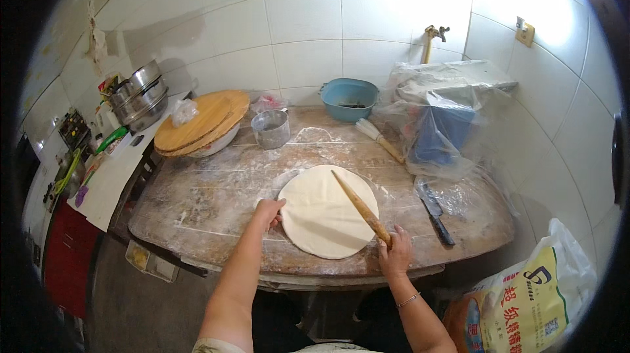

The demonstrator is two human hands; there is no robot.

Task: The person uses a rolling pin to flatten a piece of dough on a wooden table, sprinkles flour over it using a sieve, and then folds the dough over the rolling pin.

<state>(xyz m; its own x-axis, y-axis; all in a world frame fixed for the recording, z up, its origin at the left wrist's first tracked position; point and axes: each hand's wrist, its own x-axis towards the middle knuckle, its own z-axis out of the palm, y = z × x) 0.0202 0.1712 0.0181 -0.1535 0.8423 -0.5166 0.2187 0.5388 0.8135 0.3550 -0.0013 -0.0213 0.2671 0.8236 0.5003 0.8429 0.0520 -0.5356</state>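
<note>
1. Head view: one round, flat sheet of pale dough [326,212] lies on the floured wooden table [197,208], near its front edge.
2. The left hand [269,212] rests on the dough's left rim, fingers curled over the edge; whether it pinches the dough cannot be told.
3. The right hand [395,253] is closed around the near end of one long wooden rolling pin [359,206], which lies slanted across the dough's right half.
4. One dark-handled knife [436,215] lies right of the dough, partly under clear plastic wrap [446,156] that blurs the blue box behind it.
5. Further back: one blue plastic basin [349,98], its contents hard to make out; one small metal cup [271,128]; one stack of round wooden boards [202,122].
6. One printed flour sack [525,300] is cut off at the lower right.
</note>
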